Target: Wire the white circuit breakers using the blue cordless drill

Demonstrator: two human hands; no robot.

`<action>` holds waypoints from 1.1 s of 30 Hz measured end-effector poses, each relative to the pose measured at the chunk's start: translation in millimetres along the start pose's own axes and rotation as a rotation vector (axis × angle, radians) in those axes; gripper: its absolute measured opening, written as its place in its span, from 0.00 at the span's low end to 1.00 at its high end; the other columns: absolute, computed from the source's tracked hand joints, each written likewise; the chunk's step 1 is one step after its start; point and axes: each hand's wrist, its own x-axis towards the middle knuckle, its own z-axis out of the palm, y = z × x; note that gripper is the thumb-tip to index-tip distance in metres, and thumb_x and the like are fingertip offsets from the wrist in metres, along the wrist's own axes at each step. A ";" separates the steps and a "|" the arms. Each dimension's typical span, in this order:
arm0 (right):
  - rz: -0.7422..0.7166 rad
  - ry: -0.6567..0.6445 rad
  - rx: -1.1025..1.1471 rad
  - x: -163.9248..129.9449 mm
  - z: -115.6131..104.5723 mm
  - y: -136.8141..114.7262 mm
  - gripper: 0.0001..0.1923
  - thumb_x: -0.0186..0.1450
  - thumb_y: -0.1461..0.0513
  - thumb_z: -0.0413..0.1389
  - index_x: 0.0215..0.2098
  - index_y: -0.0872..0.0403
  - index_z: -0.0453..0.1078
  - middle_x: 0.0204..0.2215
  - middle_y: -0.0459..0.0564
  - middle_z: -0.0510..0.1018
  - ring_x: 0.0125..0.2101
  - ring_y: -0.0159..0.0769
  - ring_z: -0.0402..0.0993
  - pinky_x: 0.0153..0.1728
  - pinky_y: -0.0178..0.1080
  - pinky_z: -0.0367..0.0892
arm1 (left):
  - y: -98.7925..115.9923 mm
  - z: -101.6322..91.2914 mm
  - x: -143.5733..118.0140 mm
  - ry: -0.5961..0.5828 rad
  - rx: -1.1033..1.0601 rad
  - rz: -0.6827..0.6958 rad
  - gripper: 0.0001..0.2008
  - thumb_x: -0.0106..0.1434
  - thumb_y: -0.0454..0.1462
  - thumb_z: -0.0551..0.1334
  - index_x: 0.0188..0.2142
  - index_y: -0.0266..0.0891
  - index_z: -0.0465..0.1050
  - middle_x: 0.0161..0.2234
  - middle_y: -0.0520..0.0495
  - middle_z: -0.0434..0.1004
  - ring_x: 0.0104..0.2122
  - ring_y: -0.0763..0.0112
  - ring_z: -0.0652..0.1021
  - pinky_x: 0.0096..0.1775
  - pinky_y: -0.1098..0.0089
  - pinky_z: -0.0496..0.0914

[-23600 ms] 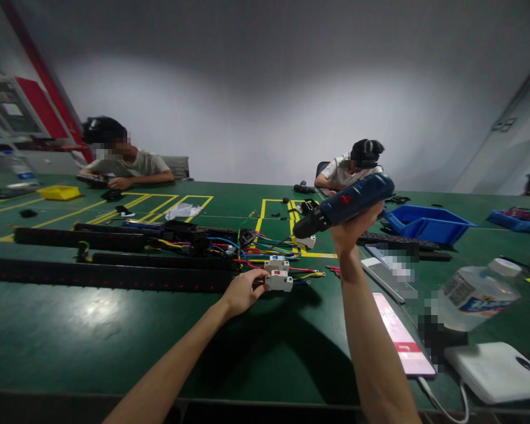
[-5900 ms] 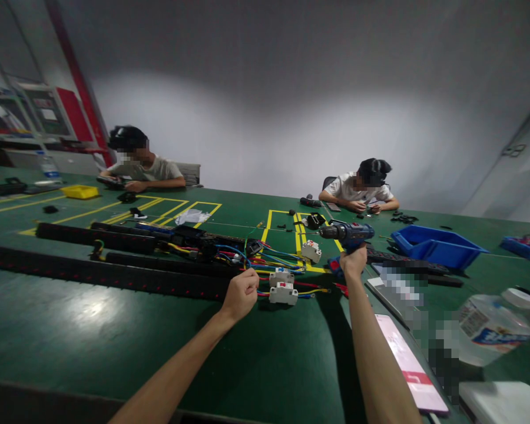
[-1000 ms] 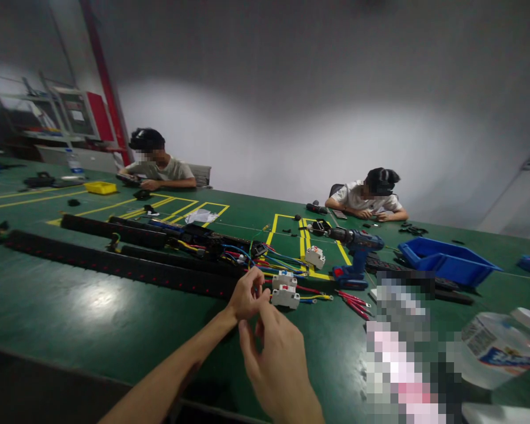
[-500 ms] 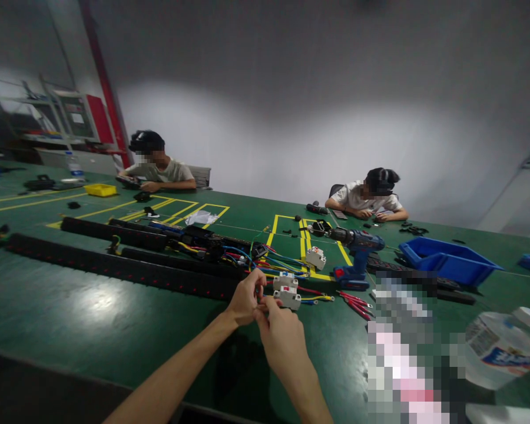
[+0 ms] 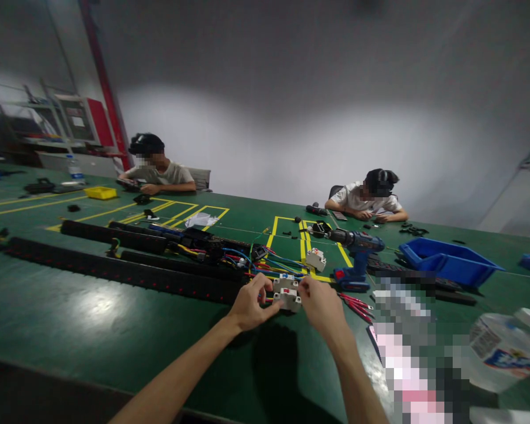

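Two white circuit breakers (image 5: 287,299) with coloured switches stand side by side on the green table, between my hands. My left hand (image 5: 251,303) is at their left side, fingers curled and thumb apart, the thumb tip close to or touching the nearer breaker. On the other side, my right hand (image 5: 323,305) has its fingers bent together at the breakers' right end; what they hold, if anything, is hidden. Coloured wires (image 5: 282,263) run behind the breakers. A third circuit breaker (image 5: 316,259) lies farther back.
Long black strips (image 5: 115,272) lie to the left. A blue cordless drill (image 5: 357,259) stands at the right, beside red wires (image 5: 357,306) and a blue bin (image 5: 450,262). A plastic bottle (image 5: 503,350) is at near right. Two co-workers sit across the table.
My hands were together left of the breakers and have moved apart. My right hand has gone rightward to the breakers' other end; my left stays on the left, thumb stretched toward them.
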 end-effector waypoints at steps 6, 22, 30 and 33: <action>0.134 0.018 -0.183 41.6 0.7 57.1 0.19 0.70 0.62 0.44 0.51 0.53 0.73 0.51 0.61 0.75 0.50 0.49 0.72 0.43 0.42 0.65 | -1.2 -0.9 1.3 0.004 0.000 0.000 0.16 0.59 0.46 0.68 0.38 0.41 0.66 0.33 0.53 0.69 0.23 0.77 0.69 0.27 0.72 0.64; 0.234 -0.071 -0.200 53.5 40.5 96.8 0.26 0.68 0.62 0.45 0.63 0.50 0.65 0.60 0.63 0.67 0.58 0.57 0.65 0.53 0.57 0.60 | -6.6 -0.9 1.9 0.013 0.012 -0.016 0.11 0.64 0.45 0.63 0.36 0.41 0.67 0.32 0.53 0.68 0.24 0.75 0.71 0.28 0.71 0.66; 0.225 -0.134 -0.161 51.6 38.4 102.8 0.24 0.67 0.63 0.45 0.59 0.52 0.70 0.57 0.63 0.70 0.56 0.53 0.68 0.53 0.55 0.63 | -7.8 -0.4 1.6 0.003 0.008 -0.023 0.11 0.65 0.46 0.63 0.36 0.41 0.68 0.33 0.52 0.69 0.26 0.73 0.71 0.29 0.71 0.67; 0.231 -0.169 -0.143 50.5 37.9 104.6 0.23 0.67 0.63 0.46 0.57 0.50 0.71 0.56 0.62 0.72 0.55 0.53 0.70 0.51 0.53 0.65 | -8.9 0.0 1.3 0.010 0.015 -0.016 0.11 0.65 0.45 0.63 0.36 0.41 0.68 0.33 0.52 0.69 0.26 0.73 0.71 0.30 0.70 0.67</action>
